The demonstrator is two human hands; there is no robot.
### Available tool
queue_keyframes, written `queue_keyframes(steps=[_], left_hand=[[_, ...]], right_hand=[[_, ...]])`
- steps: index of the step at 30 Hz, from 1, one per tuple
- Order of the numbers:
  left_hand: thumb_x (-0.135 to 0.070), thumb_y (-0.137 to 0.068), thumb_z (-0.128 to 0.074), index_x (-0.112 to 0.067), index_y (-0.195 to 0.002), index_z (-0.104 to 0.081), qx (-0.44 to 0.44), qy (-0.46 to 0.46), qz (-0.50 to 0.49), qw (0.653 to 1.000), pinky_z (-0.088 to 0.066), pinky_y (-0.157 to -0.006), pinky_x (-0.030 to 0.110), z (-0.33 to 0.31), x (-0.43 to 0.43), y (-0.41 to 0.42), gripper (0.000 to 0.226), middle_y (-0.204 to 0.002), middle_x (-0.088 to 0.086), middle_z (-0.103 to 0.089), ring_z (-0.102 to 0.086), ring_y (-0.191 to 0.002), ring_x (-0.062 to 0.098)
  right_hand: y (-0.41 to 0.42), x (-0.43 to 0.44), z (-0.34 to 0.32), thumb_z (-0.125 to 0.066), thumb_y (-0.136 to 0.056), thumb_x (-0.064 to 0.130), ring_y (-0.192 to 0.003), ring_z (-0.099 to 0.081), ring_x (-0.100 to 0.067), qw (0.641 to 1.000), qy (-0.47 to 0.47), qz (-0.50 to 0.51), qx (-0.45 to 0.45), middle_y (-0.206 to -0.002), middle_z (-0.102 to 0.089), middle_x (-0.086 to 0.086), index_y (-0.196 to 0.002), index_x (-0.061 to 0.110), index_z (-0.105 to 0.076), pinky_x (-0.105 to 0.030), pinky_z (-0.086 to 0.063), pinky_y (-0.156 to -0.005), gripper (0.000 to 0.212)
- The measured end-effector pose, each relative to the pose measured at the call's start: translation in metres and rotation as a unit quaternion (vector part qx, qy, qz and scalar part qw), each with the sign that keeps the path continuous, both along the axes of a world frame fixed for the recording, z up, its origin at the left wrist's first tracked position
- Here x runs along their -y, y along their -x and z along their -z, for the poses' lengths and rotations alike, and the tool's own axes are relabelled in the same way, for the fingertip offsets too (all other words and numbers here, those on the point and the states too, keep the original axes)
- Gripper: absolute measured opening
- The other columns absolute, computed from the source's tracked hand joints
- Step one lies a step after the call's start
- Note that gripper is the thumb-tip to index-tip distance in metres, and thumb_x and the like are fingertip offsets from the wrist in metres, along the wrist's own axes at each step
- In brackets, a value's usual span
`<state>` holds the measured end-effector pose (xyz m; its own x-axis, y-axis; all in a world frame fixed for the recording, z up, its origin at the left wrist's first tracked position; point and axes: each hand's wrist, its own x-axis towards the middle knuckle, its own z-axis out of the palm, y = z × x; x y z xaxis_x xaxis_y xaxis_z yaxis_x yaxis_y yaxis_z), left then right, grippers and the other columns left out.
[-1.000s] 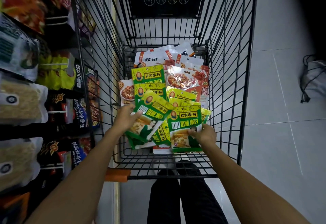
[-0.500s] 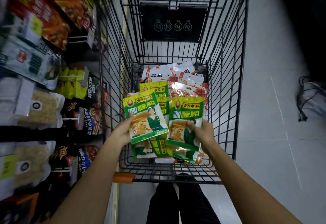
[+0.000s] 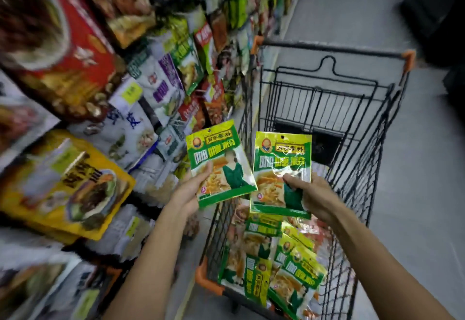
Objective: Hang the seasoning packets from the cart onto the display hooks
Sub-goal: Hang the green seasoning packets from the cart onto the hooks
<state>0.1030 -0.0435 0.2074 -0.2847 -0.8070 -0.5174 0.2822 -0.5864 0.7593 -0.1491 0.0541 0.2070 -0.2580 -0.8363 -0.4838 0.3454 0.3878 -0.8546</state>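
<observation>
- Cart — black wire w/ orange corner caps, parked just beside the display on the person's left side.
- Left hand pinches the left packet at its lower left corner: thumb flat on the printed front, fingers behind it. The packet is green & yellow and tilts, its top leaning toward the display.
- Right hand pinches the right packet near its lower right corner, thumb on the front, fingers curled behind. It has the same green & yellow print, sits close to upright, and a small hang hole shows at its top edge.
- Both packets are held up over the near half of the cart, side by side. Their lower corners meet or overlap; can't tell which.
- Heap of packets of the same print lies in the cart basket below the hands, w/ a few paler ones around it, blurred.
- Display is rows of bags & boxes, heavily smeared by motion. A yellow bag and a red box sit nearest the camera. Hooks are too blurred to make out.
- Floor — grey tiles, right of the cart.
</observation>
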Motion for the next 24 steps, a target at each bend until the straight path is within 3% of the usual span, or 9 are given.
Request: queue_keyframes(steps=[3, 7, 9, 12, 14, 16, 18, 20, 24], left_hand=[[-0.007, -0.088, -0.062, -0.009, -0.113, -0.061, 0.023, 0.099, -0.080, 0.992, -0.059, -0.059, 0.035, -0.065, -0.004, -0.030, 0.026, -0.090, 0.010, -0.075, -0.073, -0.075, 0.020], [-0.010, -0.086, -0.065, -0.007, -0.129, -0.054, 0.101, 0.229, -0.164, 0.954, -0.047, -0.099, 0.049, -0.151, -0.030, -0.078, 0.045, -0.120, 0.014, -0.065, -0.061, -0.113, 0.030], [-0.012, -0.085, -0.066, -0.009, -0.126, -0.058, 0.142, 0.287, -0.206, 0.925, -0.042, -0.104, 0.047, -0.192, -0.049, -0.102, 0.042, -0.120, 0.012, -0.065, -0.058, -0.115, 0.029], [-0.023, -0.081, -0.071, -0.017, -0.114, -0.065, 0.208, 0.360, -0.249, 0.874, -0.047, -0.092, 0.041, -0.247, -0.085, -0.137, 0.034, -0.110, 0.006, -0.071, -0.063, -0.107, 0.023], [-0.027, -0.081, -0.071, -0.016, -0.112, -0.064, 0.242, 0.396, -0.278, 0.841, -0.053, -0.075, 0.037, -0.279, -0.110, -0.158, 0.033, -0.104, 0.003, -0.073, -0.067, -0.100, 0.013], [-0.027, -0.081, -0.070, -0.021, -0.099, -0.065, 0.255, 0.427, -0.317, 0.808, -0.051, -0.053, 0.023, -0.309, -0.135, -0.179, 0.019, -0.084, -0.009, -0.075, -0.068, -0.078, -0.002], [-0.030, -0.079, -0.071, -0.024, -0.097, -0.066, 0.277, 0.437, -0.351, 0.781, -0.049, -0.057, 0.017, -0.336, -0.165, -0.200, 0.019, -0.081, -0.013, -0.074, -0.067, -0.074, 0.000], [-0.038, -0.075, -0.072, -0.026, -0.104, -0.065, 0.306, 0.439, -0.383, 0.753, -0.051, -0.076, 0.033, -0.358, -0.197, -0.220, 0.032, -0.096, -0.007, -0.074, -0.068, -0.092, 0.015], [-0.051, -0.066, -0.079, -0.021, -0.111, -0.063, 0.352, 0.442, -0.447, 0.694, -0.051, -0.091, 0.054, -0.389, -0.256, -0.260, 0.057, -0.108, 0.003, -0.071, -0.066, -0.103, 0.027]], right_hand=[[-0.015, 0.027, -0.049, -0.070, -0.083, 0.003, -0.057, -0.068, -0.016, 0.996, 0.067, -0.061, -0.003, -0.065, -0.070, -0.005, -0.069, 0.009, -0.065, -0.027, -0.054, -0.050, 0.016], [-0.051, 0.058, -0.122, -0.067, -0.086, 0.005, -0.058, -0.066, -0.016, 0.975, 0.146, -0.166, 0.009, -0.065, -0.068, -0.004, -0.052, 0.018, -0.063, -0.028, -0.054, -0.053, 0.036], [-0.075, 0.070, -0.160, -0.067, -0.085, 0.007, -0.056, -0.064, -0.017, 0.959, 0.182, -0.215, 0.016, -0.061, -0.064, -0.002, -0.050, 0.018, -0.060, -0.029, -0.054, -0.052, 0.037], [-0.116, 0.077, -0.216, -0.071, -0.075, 0.013, -0.054, -0.063, -0.014, 0.932, 0.238, -0.274, 0.015, -0.058, -0.060, 0.000, -0.057, 0.012, -0.056, -0.025, -0.052, -0.051, 0.023], [-0.146, 0.078, -0.248, -0.074, -0.070, 0.019, -0.057, -0.063, -0.016, 0.912, 0.275, -0.306, 0.007, -0.062, -0.062, -0.002, -0.057, 0.012, -0.057, -0.028, -0.053, -0.055, 0.022], [-0.176, 0.075, -0.278, -0.076, -0.071, 0.021, -0.064, -0.066, -0.018, 0.893, 0.301, -0.335, -0.014, -0.067, -0.066, -0.004, -0.048, 0.018, -0.059, -0.031, -0.055, -0.060, 0.028], [-0.207, 0.069, -0.305, -0.073, -0.070, 0.021, -0.062, -0.068, -0.014, 0.867, 0.338, -0.367, -0.003, -0.064, -0.068, -0.001, -0.047, 0.018, -0.063, -0.026, -0.055, -0.056, 0.026], [-0.239, 0.060, -0.329, -0.074, -0.069, 0.020, -0.063, -0.069, -0.014, 0.843, 0.366, -0.394, 0.034, -0.069, -0.070, -0.002, -0.064, 0.016, -0.069, -0.027, -0.057, -0.056, 0.007], [-0.301, 0.039, -0.365, -0.077, -0.067, 0.022, -0.070, -0.070, -0.017, 0.798, 0.400, -0.447, 0.052, -0.076, -0.072, -0.003, -0.076, 0.016, -0.073, -0.030, -0.057, -0.058, 0.011]])
